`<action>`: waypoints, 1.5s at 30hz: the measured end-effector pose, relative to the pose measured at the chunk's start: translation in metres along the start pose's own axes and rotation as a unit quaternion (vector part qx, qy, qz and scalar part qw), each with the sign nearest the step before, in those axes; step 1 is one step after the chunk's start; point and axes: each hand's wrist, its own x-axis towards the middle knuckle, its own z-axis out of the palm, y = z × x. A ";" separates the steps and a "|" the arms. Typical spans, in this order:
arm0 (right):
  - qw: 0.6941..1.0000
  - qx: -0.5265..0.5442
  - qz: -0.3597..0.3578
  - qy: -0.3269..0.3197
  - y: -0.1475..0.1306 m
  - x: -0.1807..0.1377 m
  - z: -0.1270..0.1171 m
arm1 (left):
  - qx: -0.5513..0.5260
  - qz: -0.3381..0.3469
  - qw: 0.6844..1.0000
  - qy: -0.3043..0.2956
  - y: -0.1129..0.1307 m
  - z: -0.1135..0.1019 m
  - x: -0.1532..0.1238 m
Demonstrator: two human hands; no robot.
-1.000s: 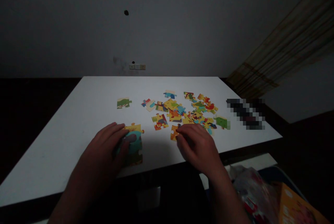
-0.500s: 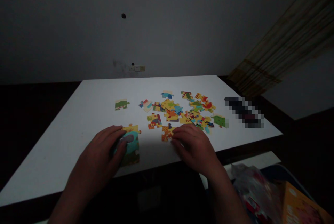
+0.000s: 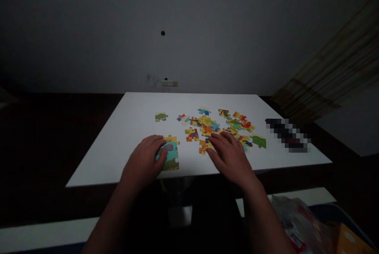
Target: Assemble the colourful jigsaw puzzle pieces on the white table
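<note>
- Filling the background, a gray wall [image 3: 89, 29] is rising behind everything.
- A white table [image 3: 133, 124] is spreading out in front of it, carrying all the puzzle pieces.
- A striped curtain [image 3: 331, 76] is hanging at the right.
- A loose pile of puzzle pieces [image 3: 205, 120] is covering the table's middle and right, several of them overlapping.
- A clear plastic bag [image 3: 299, 214] is sitting low at the right, below the tabletop, and an orange box [image 3: 351, 240] is showing just beside it.
- The left hand [image 3: 143, 159] is lying over the left part of the joined section, thumb and fingers spreading apart on it.
- The right hand [image 3: 232, 157] is reaching in at the pile's near side, thumb and forefinger parting around the right end of the spotted piece; whether they are pinching it, I cannot tell.
- The joined section [image 3: 171, 157], showing a blue animal, is lying flat near the table's front edge.
- An orange spotted piece [image 3: 203, 147] is lying between the two hands.
- A green piece [image 3: 161, 116] is resting apart, farther back.
</note>
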 end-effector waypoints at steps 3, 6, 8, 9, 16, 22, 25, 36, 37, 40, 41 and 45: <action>1.000 0.007 0.001 0.012 0.002 0.000 0.001 | -0.007 0.003 1.000 0.002 -0.001 0.001 0.000; 0.999 0.013 0.004 0.033 0.004 0.000 0.003 | -0.012 0.002 1.000 -0.001 -0.002 0.001 0.000; 0.999 0.018 0.001 0.039 0.005 0.001 0.003 | -0.015 -0.001 1.000 -0.001 -0.003 0.002 -0.001; 0.999 0.021 -0.003 0.038 0.005 0.001 0.003 | -0.018 -0.002 1.000 0.000 -0.003 0.002 -0.001; 0.999 0.014 -0.036 0.000 0.007 -0.001 0.000 | -0.026 -0.009 1.000 0.006 -0.007 0.004 0.000; 0.999 0.019 -0.032 -0.011 0.011 -0.001 0.003 | -0.002 0.019 1.000 -0.003 -0.009 0.004 0.000; 0.999 0.028 -0.039 -0.009 0.011 0.000 0.003 | 0.010 0.034 0.999 -0.033 -0.010 0.004 0.001; 0.998 0.039 -0.047 0.005 0.011 0.002 0.002 | 0.030 0.025 0.997 -0.060 -0.005 0.001 0.003; 0.998 0.040 -0.042 0.005 0.011 0.002 0.002 | 0.030 0.022 0.998 -0.059 -0.005 0.001 0.003; 0.999 0.041 -0.031 0.000 0.010 0.001 0.002 | 0.031 0.012 0.998 -0.050 -0.004 0.001 0.003; 0.999 0.041 -0.029 -0.001 0.010 0.001 0.002 | 0.030 0.010 0.998 -0.047 -0.004 0.001 0.003; 0.998 0.048 -0.034 0.005 0.010 0.002 0.002 | 0.027 0.007 0.999 -0.038 -0.006 0.003 0.002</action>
